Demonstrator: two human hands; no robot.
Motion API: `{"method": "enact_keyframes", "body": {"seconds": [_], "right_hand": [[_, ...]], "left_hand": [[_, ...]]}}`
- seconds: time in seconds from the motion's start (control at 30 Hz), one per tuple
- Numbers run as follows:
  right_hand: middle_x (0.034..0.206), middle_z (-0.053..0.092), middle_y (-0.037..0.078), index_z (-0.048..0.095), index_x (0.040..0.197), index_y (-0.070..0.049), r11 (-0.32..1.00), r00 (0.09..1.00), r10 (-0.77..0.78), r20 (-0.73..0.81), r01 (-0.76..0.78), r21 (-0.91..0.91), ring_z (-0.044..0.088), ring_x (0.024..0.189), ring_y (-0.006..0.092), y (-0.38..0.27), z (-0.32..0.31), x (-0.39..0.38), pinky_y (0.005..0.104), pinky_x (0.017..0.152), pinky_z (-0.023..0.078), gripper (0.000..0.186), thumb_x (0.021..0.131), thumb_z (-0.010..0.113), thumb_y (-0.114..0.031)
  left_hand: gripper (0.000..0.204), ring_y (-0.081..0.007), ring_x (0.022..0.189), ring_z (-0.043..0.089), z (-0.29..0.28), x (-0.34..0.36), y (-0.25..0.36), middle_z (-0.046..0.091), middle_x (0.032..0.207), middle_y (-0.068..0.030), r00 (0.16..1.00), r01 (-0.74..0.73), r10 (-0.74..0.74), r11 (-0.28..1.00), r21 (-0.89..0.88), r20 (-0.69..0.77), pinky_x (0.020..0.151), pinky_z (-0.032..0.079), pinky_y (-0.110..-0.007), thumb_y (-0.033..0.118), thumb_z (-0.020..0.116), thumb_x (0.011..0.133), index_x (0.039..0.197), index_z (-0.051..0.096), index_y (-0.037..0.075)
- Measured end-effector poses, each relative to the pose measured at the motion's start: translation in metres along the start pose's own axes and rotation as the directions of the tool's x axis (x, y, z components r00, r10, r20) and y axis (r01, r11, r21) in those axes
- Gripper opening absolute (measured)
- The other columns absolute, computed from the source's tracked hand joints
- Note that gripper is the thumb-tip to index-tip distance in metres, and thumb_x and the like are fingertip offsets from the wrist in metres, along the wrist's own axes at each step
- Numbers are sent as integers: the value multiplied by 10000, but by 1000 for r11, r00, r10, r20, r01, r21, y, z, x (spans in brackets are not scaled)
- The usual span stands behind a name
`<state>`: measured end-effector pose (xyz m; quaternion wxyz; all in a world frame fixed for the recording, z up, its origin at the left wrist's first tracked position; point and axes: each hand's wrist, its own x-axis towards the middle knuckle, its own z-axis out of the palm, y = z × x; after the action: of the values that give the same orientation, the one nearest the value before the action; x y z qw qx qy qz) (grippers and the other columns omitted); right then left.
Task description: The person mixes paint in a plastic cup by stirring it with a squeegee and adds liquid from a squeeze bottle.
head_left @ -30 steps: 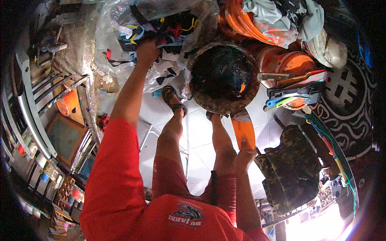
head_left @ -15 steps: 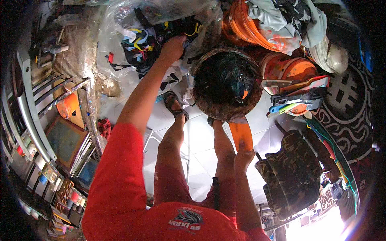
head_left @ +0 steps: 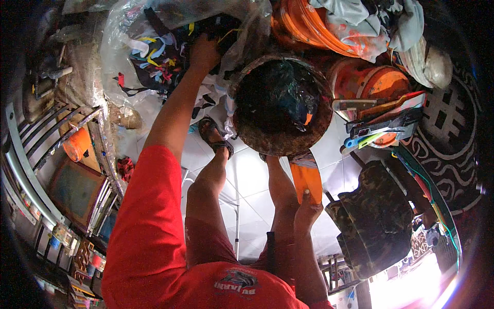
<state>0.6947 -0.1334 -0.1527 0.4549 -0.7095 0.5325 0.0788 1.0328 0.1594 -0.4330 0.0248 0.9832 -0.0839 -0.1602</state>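
Observation:
My left hand (head_left: 204,50) reaches among mixed fabric scraps (head_left: 157,51) in a large clear plastic bag (head_left: 118,31); its fingertips are hidden in the dark part of the pile. Right of it is a round, grimy container (head_left: 257,139) with a dark, glossy inside. Low at my right, my right hand (head_left: 309,210) grips an orange flat scraper (head_left: 303,177), whose darker far end touches or overlaps the container's lower rim.
Orange buckets (head_left: 345,77) with rags (head_left: 350,23) and several coloured scrapers (head_left: 386,116) stand right of the container. A camouflage cloth object (head_left: 370,221) is at lower right. Metal racks (head_left: 38,139) line the left. My feet are on white tiles (head_left: 247,190).
My left hand has moved farther into the scrap bag, first rightward and then up. My right hand still holds the orange scraper low, with little movement.

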Motion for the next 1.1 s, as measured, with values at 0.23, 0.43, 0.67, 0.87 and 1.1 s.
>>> {"method": "enact_keyframes", "body": {"seconds": [0.23,0.43,0.67,0.87,1.1], "right_hand": [[787,621,43,613,929,43,998,999,-43,2,43,-39,536,716,119,-18,6,4,278,659,425,240,868,608,-189],[861,617,60,605,953,41,991,997,81,9,-82,111,548,778,130,-8,13,9,280,680,433,247,842,643,-176],[918,614,74,587,997,45,995,997,69,-23,-71,-74,561,815,158,-6,7,7,289,734,437,284,840,640,-187],[887,615,90,587,982,51,999,1000,23,-5,-23,-29,563,806,162,-3,15,8,290,718,440,280,859,614,-199],[835,601,52,592,941,44,541,906,-238,349,-175,822,521,755,125,-90,44,-6,278,685,423,246,859,609,-187]], "left_hand": [[288,-284,1066,544,-93,-26,10,568,1128,-144,821,-274,74,921,278,566,802,459,-419,196,561,803,1063,627,90],[315,-352,1046,526,-43,65,30,566,1122,-139,932,-232,297,929,-288,206,841,469,-463,160,576,808,1111,601,77],[390,-362,1193,375,49,52,61,368,1328,-163,985,-43,68,987,-152,162,939,421,-470,124,612,782,1165,568,68],[411,-353,1170,404,39,22,55,357,1324,-178,981,-195,188,964,-181,-53,940,413,-461,185,645,775,1148,564,33],[352,-336,974,548,-68,-44,7,580,1033,-164,977,17,-138,811,-585,-163,846,438,-408,226,670,778,1059,594,29]]}}
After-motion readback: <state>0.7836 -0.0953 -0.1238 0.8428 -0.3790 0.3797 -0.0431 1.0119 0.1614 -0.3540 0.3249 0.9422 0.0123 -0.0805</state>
